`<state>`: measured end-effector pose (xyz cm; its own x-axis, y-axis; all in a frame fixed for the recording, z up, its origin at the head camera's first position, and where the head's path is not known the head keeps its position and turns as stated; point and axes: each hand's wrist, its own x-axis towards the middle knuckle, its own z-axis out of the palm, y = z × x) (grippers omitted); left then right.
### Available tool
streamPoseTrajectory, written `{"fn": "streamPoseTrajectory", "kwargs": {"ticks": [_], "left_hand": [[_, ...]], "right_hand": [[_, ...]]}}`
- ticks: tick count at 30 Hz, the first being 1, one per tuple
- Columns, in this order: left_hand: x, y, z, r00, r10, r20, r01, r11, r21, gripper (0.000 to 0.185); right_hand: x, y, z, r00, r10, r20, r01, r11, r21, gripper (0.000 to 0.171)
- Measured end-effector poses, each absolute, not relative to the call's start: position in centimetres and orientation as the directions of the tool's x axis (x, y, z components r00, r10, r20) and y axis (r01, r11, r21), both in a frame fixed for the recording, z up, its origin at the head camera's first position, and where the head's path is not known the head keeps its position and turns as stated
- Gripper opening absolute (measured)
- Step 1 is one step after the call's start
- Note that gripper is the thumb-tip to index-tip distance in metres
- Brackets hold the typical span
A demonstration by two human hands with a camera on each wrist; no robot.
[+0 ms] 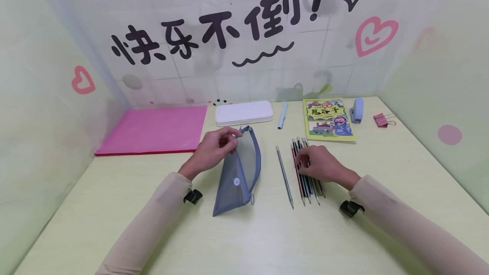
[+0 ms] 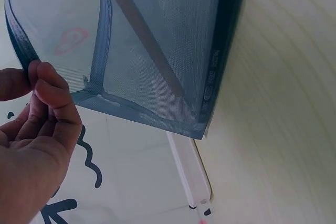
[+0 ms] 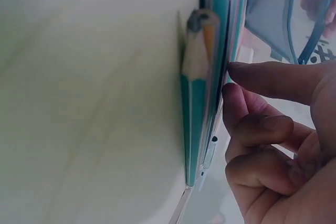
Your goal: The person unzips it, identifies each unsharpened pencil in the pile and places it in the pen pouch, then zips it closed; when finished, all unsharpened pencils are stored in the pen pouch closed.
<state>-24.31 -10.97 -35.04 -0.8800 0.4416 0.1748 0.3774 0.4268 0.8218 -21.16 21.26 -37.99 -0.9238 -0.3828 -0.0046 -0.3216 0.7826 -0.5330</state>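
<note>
A blue mesh pencil pouch (image 1: 238, 173) stands on edge on the pale green desk (image 1: 244, 232). My left hand (image 1: 217, 143) pinches its top rim near the zip; the left wrist view shows thumb and fingers (image 2: 44, 85) gripping the pouch (image 2: 157, 51) at its edge. To the right lies a bunch of several pencils (image 1: 305, 177), side by side. My right hand (image 1: 318, 162) rests on them, fingers bent, with a fingertip (image 3: 247, 74) touching the pencils (image 3: 202, 103). One grey pencil (image 1: 284, 177) lies apart, between pouch and bunch.
At the back of the desk are a pink folder (image 1: 153, 130), a white pencil case (image 1: 244, 113), a light blue pen (image 1: 282, 116), a green book (image 1: 329, 120), a blue stapler (image 1: 357, 109) and a pink binder clip (image 1: 381, 119). Panels wall in three sides.
</note>
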Motion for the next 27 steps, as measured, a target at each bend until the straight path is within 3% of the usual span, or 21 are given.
{"fn": "streamPoseTrajectory", "kwargs": {"ticks": [15,27], "left_hand": [[-24.5,-11.0,-34.9,-0.871,0.452,0.191,0.405,0.442,0.800,0.022],[-24.3,-10.7,-35.2,-0.872,0.455,0.180,0.392,0.432,0.812,0.021]], "right_hand": [[-21.8,19.3,-37.7,-0.909,-0.416,-0.024,-0.375,0.843,-0.384,0.008],[-21.9,18.6,-37.7,-0.946,-0.310,-0.095,-0.232,0.851,-0.471,0.011]]}}
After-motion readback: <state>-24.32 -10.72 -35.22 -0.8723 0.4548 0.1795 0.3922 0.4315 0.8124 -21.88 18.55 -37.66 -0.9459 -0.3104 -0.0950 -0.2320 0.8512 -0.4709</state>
